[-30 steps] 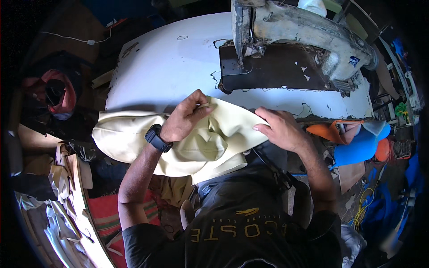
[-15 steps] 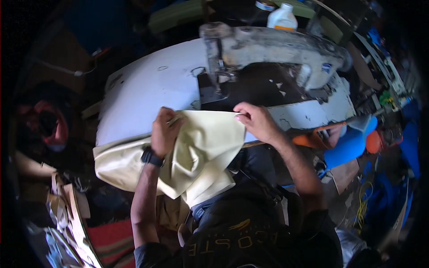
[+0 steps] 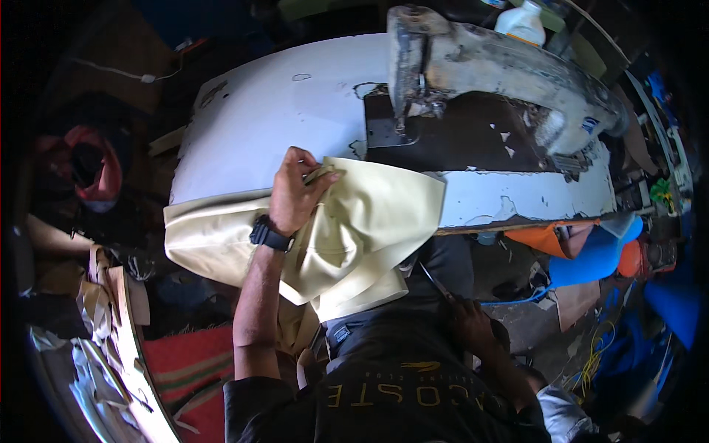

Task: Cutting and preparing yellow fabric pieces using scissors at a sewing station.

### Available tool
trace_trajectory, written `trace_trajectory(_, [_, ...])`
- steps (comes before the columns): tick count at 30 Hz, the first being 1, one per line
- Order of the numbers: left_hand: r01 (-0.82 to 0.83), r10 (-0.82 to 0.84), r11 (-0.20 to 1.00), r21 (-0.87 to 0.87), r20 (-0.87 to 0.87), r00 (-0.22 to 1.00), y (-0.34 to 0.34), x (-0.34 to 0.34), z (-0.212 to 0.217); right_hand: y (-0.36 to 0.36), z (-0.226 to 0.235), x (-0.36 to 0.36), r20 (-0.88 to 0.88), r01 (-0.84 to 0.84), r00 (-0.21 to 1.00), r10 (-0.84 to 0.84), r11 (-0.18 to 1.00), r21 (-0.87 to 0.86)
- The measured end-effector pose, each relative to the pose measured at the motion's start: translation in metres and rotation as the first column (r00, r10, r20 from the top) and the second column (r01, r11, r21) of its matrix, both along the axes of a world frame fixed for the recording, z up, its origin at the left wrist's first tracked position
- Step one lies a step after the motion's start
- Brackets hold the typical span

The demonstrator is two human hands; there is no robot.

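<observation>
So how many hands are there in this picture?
2. The left hand pinches the cream sheet on the near side of the sewing machine; the right hand, lower down, holds a metal tool. The dark edges could hide more.

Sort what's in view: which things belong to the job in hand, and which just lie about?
Apparently in use:
- cream material, in left hand
- pointed metal tool, in right hand
- sewing machine, probably

Likely lying about:
- white bottle
- blue material
- red striped cloth
</observation>
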State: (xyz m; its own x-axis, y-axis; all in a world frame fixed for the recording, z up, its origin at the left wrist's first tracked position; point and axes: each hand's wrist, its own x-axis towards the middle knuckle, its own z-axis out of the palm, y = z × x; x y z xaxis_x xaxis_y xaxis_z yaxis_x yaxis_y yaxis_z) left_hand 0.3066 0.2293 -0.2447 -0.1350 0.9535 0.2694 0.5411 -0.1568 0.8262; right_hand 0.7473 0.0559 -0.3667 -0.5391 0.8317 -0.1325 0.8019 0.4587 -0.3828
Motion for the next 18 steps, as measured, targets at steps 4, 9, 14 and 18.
trace_trajectory(4, [-0.007, 0.010, 0.998, 0.070, -0.039, 0.999, -0.002, -0.001, 0.001, -0.003, -0.011, 0.005, -0.104, 0.109, 0.988, -0.115, 0.992, -0.065])
trace_trajectory(9, [-0.015, 0.014, 1.000, -0.023, -0.018, 1.000, 0.001, -0.001, 0.000, 0.019, 0.002, -0.004, 0.080, 0.168, 0.984, -0.157, 0.972, -0.166])
trace_trajectory(14, [-0.008, 0.008, 1.000, -0.005, 0.038, 0.999, 0.003, -0.001, -0.002, 0.029, 0.006, -0.003, 0.162, 0.142, 0.985, -0.064, 0.832, -0.536])
trace_trajectory(18, [0.013, -0.014, 0.999, 0.032, 0.020, 1.000, 0.000, 0.000, 0.001, 0.005, -0.009, -0.008, 0.154, -0.012, 0.988, -0.001, 0.996, 0.087])
